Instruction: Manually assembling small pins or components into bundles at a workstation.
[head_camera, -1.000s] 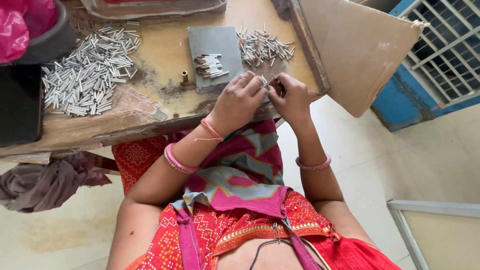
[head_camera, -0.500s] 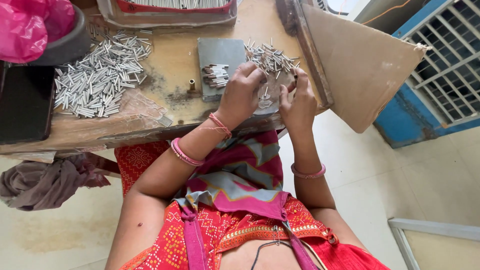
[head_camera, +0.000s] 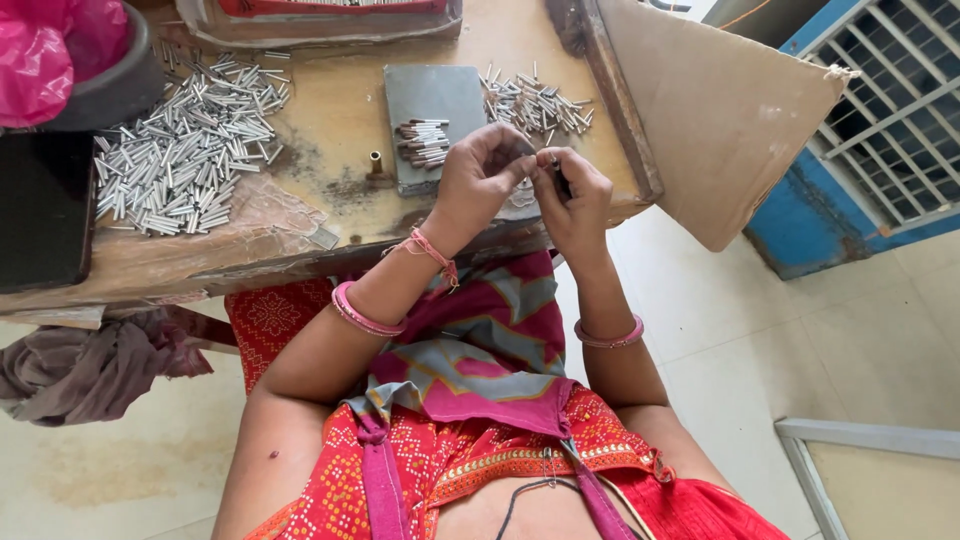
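Pinching one small metal tube (head_camera: 553, 165) between them, the left hand (head_camera: 482, 180) and right hand (head_camera: 575, 200) meet over the bench's (head_camera: 330, 120) near edge.

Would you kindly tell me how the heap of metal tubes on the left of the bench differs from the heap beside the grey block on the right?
The left heap is far larger and spreads wide; the right heap is small and compact. The left heap lies away from both hands; the right heap sits just beyond the left hand and right hand. Both are loose, short, silvery tubes lying criss-cross on the wooden bench.
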